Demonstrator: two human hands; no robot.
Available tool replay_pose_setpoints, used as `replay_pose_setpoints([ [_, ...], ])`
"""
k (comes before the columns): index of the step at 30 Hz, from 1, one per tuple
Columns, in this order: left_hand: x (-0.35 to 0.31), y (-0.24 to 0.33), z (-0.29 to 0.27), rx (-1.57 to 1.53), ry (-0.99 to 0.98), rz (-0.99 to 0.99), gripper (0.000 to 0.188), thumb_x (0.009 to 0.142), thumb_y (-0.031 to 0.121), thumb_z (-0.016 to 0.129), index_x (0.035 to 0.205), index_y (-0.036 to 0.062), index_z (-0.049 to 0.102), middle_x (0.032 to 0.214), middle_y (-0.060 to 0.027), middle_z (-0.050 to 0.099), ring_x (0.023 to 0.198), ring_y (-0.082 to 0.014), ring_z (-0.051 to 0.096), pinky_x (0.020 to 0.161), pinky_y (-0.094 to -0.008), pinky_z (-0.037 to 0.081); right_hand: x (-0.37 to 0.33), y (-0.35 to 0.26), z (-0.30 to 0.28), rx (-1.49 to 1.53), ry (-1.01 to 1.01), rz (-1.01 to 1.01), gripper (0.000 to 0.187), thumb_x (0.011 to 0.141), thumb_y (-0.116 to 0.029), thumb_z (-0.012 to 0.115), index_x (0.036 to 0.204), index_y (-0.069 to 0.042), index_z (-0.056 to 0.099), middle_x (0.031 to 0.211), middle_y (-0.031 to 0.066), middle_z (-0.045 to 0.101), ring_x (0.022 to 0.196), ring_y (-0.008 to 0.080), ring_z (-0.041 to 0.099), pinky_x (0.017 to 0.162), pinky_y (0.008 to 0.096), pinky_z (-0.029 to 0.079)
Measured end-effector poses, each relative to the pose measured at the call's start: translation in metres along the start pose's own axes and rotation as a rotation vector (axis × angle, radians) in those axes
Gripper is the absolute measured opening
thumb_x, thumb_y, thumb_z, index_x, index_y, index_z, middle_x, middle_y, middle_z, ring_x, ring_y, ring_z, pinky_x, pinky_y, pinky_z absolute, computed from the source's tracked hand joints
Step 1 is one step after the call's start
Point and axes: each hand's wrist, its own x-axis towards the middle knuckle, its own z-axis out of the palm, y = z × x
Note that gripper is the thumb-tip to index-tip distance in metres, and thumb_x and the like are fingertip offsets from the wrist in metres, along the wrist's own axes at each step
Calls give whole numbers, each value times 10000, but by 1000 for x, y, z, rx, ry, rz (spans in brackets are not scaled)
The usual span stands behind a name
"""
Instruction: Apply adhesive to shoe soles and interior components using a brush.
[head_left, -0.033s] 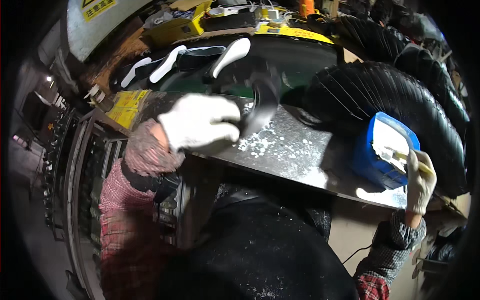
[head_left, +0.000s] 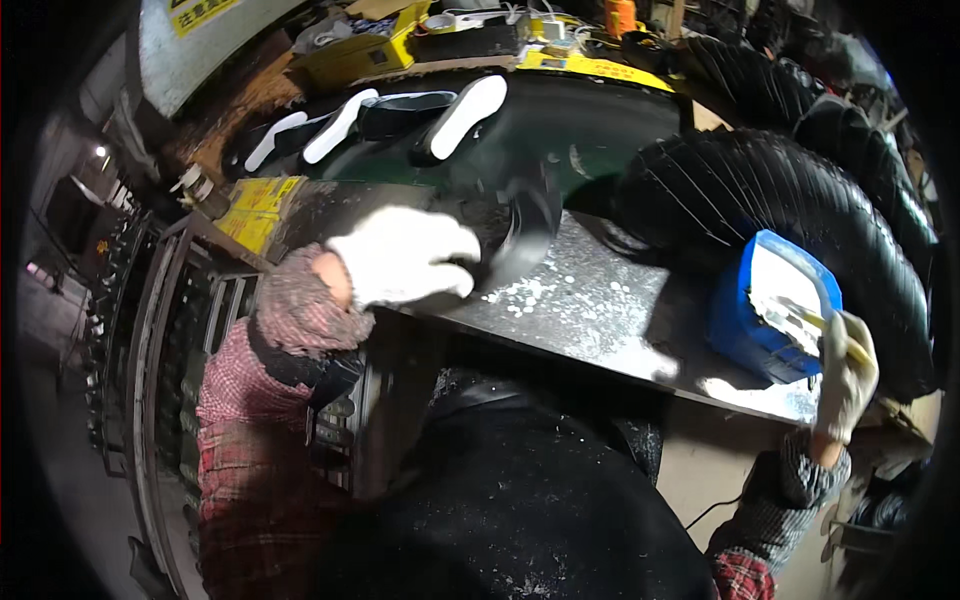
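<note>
My left hand [head_left: 402, 258], in a white glove, is closed at the near edge of the dark bench. Its fingers grip a black shoe [head_left: 535, 215] that is blurred by motion, so its details cannot be made out. In another pale glove, my right hand [head_left: 848, 375] is wrapped round a brush with a yellowish handle [head_left: 858, 351]. That hand is at the near right rim of a blue tub [head_left: 738, 335]. White paste [head_left: 775, 275] lies in the tub, and the brush's tip is partly hidden there.
Behind the bench, several black shoes with white soles [head_left: 468, 118] lie on a dark green surface. Large black ribbed coils [head_left: 760, 190] crowd the right side. White spatters mark the bench top [head_left: 590, 300]. A metal rack [head_left: 165, 330] stands at the left.
The view has shifted slightly. My left hand and the blurred shoe have moved a little; my right hand stays at the tub.
</note>
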Motion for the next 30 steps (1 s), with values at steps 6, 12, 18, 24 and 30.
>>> replay_pose_setpoints([
  [6, -10, -9, 2, -24, 144, -285, 564, 778, 279, 711, 1295, 150, 526, 1260, -117, 567, 1139, -283, 559, 978, -392, 442, -55, -14, 1, -242, 65, -164, 173, 964, -75, 532, 1051, 56, 605, 940, 57, 617, 822, 92, 557, 750, 215, 467],
  [12, 15, -56, 32, -20, 86, -386, 407, 882, 188, 529, 1289, 191, 537, 1122, -118, 640, 1043, -288, 613, 892, -374, 482, -72, -43, 26, -118, 111, -209, 185, 955, -67, 511, 1049, 64, 602, 938, 107, 635, 822, 142, 596, 730, 231, 477],
  [18, -55, -69, 115, -2203, 465, -90, 641, 926, 63, 528, 1467, 98, 185, 1323, -146, 499, 1212, -253, 505, 936, -347, 515, -48, -90, 133, 107, -38, -290, 259, 869, -39, 556, 1104, 57, 609, 1052, 181, 639, 904, 219, 635, 793, 306, 514],
  [24, -71, -24, 138, -714, 539, -423, 350, 629, 11, 729, 963, -52, 646, 1135, -234, 581, 1030, -390, 578, 875, -391, 488, -20, -151, 257, 396, -527, -506, 243, 877, -72, 628, 1095, 36, 625, 958, 102, 659, 847, 145, 627, 757, 246, 501],
  [30, -60, -23, 120, -2025, 960, -476, 287, 874, -25, 572, 1161, -31, 580, 1134, -117, 624, 964, -180, 609, 793, -284, 502, -21, -70, 258, 323, -493, -112, 218, 916, -140, 593, 1016, 40, 664, 932, 118, 678, 794, 125, 616, 699, 230, 490],
])
